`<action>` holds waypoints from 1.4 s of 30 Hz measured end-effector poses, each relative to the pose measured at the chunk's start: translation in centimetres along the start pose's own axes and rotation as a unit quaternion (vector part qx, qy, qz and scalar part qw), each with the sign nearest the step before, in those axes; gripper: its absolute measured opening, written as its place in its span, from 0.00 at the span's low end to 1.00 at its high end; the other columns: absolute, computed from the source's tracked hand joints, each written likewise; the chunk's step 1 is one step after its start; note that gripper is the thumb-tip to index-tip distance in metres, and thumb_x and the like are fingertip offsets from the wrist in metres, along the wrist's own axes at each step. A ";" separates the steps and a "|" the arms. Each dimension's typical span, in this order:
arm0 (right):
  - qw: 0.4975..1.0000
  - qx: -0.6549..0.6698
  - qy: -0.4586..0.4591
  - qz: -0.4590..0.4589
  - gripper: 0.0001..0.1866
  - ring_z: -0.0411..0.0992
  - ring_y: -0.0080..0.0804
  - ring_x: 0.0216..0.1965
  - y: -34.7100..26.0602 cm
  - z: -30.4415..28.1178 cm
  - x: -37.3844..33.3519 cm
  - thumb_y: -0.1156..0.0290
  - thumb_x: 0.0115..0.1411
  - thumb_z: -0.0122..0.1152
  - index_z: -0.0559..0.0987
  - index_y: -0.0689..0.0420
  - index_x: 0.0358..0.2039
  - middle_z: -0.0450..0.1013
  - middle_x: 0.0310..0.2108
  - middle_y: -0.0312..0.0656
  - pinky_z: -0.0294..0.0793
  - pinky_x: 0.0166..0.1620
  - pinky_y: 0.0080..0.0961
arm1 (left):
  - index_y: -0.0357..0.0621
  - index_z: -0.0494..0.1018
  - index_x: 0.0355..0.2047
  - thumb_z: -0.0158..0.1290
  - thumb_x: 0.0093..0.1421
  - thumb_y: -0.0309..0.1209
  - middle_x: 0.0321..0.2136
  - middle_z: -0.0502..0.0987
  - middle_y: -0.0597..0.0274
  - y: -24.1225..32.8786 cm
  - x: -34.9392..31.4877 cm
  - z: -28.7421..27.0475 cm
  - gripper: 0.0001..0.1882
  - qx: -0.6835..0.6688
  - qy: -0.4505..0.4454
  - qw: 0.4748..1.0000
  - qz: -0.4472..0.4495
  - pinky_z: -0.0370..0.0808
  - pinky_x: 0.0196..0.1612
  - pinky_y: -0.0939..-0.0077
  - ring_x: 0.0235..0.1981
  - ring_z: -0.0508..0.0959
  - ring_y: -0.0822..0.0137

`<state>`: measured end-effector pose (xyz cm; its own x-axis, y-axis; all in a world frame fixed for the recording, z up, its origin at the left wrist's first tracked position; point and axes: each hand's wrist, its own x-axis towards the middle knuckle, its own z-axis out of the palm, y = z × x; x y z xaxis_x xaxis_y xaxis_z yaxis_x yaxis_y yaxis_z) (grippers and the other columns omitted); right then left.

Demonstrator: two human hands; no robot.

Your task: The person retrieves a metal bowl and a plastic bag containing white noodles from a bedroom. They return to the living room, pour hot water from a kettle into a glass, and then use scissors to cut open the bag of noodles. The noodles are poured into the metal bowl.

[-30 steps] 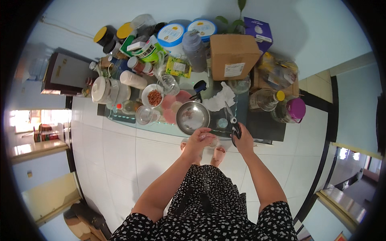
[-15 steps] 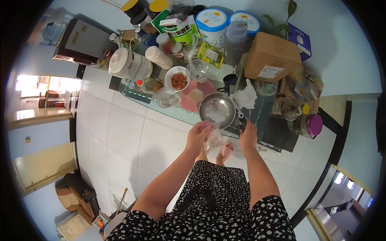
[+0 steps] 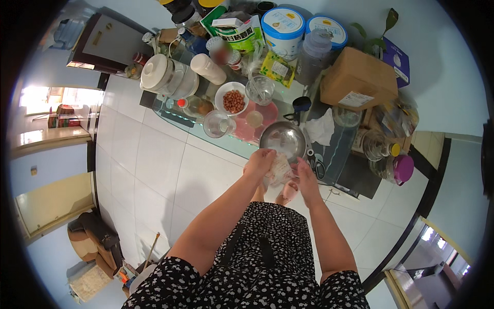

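My left hand [image 3: 260,163] pinches a clear plastic bag [image 3: 280,171] with pale contents, just in front of the table's near edge. At the bag's other side my right hand [image 3: 307,179] has its fingertips closed on the plastic. A round steel bowl [image 3: 282,140] stands right behind the bag, near the edge. Black-handled scissors [image 3: 318,166] lie by the bowl's right side, beside my right hand. What exactly the bag contains is too blurred to tell.
On the glass-topped table stand a white bowl of peanuts [image 3: 233,99], a glass pitcher [image 3: 218,124], a glass cup [image 3: 260,89] and a pink mat [image 3: 263,112]. A crumpled white tissue [image 3: 321,127], a cardboard box [image 3: 359,78] and glass jars [image 3: 377,143] occupy the right side.
My right hand has left the scissors on the table and moved left to the plastic bag. My left hand has shifted slightly right and up with the bag.
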<state>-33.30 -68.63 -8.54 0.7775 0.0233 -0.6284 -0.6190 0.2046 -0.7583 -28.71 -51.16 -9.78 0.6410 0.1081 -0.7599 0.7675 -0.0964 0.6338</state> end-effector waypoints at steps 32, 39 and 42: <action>0.984 -0.055 -0.016 0.171 0.17 0.71 0.24 0.29 -3.1 1.5 4.2 0.66 0.57 0.59 0.75 0.61 0.45 0.74 0.31 0.37 0.71 0.29 0.23 | 0.32 0.69 0.45 0.46 0.63 0.35 0.36 0.73 0.55 3.7 -0.3 0.0 0.17 -0.030 -0.052 0.997 -0.046 0.82 0.29 0.71 0.30 0.76 0.66; 0.975 -0.039 0.003 0.221 0.15 0.71 0.23 0.26 -3.3 1.9 4.7 0.69 0.54 0.61 0.76 0.60 0.41 0.74 0.29 0.35 0.69 0.26 0.22 | 0.36 0.71 0.44 0.52 0.58 0.34 0.34 0.74 0.59 3.0 0.5 -1.0 0.17 -0.071 -0.083 0.986 -0.127 0.81 0.30 0.73 0.33 0.75 0.68; 0.981 -0.048 -0.007 0.185 0.14 0.72 0.23 0.26 -3.5 2.3 4.3 0.67 0.56 0.60 0.76 0.60 0.41 0.74 0.30 0.35 0.69 0.27 0.23 | 0.35 0.72 0.42 0.53 0.57 0.34 0.32 0.74 0.60 3.3 0.1 -0.9 0.16 -0.040 -0.088 0.990 -0.100 0.80 0.29 0.73 0.31 0.75 0.69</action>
<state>-27.57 -66.94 -8.17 0.4984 0.0932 -0.8620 -0.8665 0.0860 -0.4917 -26.10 -50.55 -7.66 0.4707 -0.0587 -0.8803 0.8815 -0.0102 0.4720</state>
